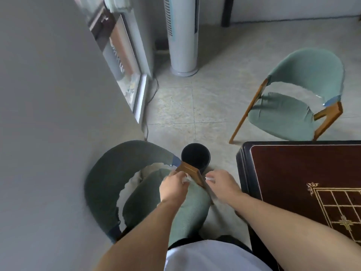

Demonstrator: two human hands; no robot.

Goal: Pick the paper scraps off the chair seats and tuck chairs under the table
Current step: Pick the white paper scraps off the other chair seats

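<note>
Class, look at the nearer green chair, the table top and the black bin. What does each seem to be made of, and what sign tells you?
Nearer chair: soft matte green fabic, seemingly padded; frame piece brown, probably wood.
Table top: dark reddish, glossy, likely lacquered wood with gold line inlay or print.
Bin: smooth black, probably plastic; uncertain.

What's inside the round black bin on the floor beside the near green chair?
The black bin shows only a dark interior; no scraps are visible, and its bottom is too dark to tell.
</note>
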